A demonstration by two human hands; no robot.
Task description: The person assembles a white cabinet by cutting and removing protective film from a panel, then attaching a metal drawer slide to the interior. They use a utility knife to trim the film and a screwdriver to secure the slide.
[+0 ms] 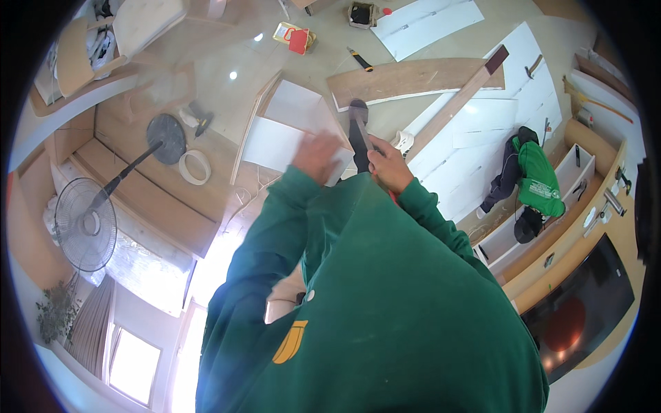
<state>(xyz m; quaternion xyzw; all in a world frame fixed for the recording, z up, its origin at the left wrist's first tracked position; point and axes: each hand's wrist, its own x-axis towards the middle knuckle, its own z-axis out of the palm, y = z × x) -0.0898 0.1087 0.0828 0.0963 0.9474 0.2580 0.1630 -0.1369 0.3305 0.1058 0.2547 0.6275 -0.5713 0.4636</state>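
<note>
My left hand [317,155] is blurred with motion and lies over the near corner of a white panel [275,143] that leans in an open wooden box frame. My right hand [390,166] is closed around a thin grey tool [369,141] that points away from me. It sits right beside my dark trouser leg and grey shoe [358,111], which stand on the floor. My green sleeves and sweatshirt [385,303] fill the lower middle of the view and hide whatever is under them.
A standing fan [86,224] and a roll of white tape [194,166] are at the left. Long wooden boards [413,77] and white panels [482,131] lie ahead on the floor, with a utility knife [359,59]. Another person in green [536,175] crouches by a long low cabinet [585,220].
</note>
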